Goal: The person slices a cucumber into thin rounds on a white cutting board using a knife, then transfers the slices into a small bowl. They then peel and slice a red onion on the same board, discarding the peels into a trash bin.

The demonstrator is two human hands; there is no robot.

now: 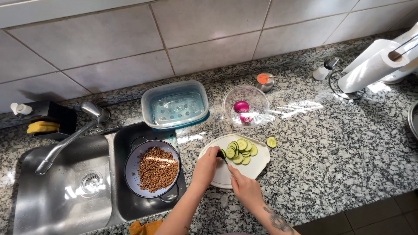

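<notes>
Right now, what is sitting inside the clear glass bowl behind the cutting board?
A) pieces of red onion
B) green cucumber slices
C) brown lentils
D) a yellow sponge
A: the clear glass bowl holds two pieces of red onion; the cucumber slices lie on the white cutting board, and the brown lentils fill the colander in the sink.

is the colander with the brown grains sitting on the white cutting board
No, the colander with the brown grains sits in the small sink basin, left of the white cutting board where the cucumber slices lie.
</notes>
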